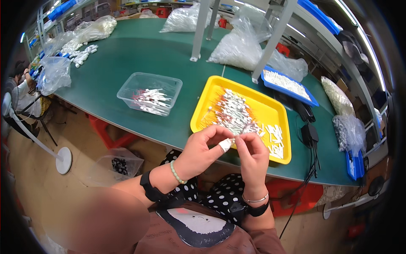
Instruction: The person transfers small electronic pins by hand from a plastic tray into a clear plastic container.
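Brown printed top, black polka-dot garment, black wristbands, green bead bracelet, thin silver bangle, taped left fingertip

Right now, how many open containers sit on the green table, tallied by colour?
Yellow tray, holding small white and reddish parts: 1
Clear plastic tub, holding white parts: 1
Blue trays, one beside the yellow tray and one at the table's far right edge: 2
Total: 4
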Motion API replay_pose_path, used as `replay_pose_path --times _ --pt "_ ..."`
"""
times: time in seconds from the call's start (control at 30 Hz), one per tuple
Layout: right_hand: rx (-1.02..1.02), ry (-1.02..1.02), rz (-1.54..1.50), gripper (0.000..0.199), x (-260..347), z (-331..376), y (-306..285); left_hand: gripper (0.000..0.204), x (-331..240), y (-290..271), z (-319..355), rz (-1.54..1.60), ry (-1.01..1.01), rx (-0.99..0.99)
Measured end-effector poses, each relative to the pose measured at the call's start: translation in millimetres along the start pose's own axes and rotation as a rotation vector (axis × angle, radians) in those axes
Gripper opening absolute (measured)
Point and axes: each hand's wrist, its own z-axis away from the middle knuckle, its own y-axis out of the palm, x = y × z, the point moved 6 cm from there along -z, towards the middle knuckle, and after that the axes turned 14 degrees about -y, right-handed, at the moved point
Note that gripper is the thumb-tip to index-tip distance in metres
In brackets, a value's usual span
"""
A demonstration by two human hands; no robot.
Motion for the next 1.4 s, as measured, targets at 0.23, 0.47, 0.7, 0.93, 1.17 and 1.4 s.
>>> replay_pose_path --times 0.23,0.47,0.7,0.93,1.17,1.4 --pt "0.290 -0.210 0.441 0.006 21 10 15 0.019 -13 -9 5 -0.021 -0.042 0.093" --pt "0.170 -0.248 0.388 0.011 24 17 13 0.017 -16 -22 10 0.098 -0.071 -0.020" --pt "0.099 -0.184 0.355 0.018 21 20 9 0.018 -10 -27 11 0.354 -0.060 -0.067" --pt "0.130 -0.266 0.400 0.015 22 24 15 0.018 -4 -24 13 0.257 -0.034 -0.027" --pt "0.155 -0.427 0.617 0.021 34 22 18 0.014 -6 -19 12 0.202 0.001 0.051" --pt "0.177 -0.631 0.753 0.022 46 15 20 0.019 -3 -27 7 0.127 -0.048 -0.063"
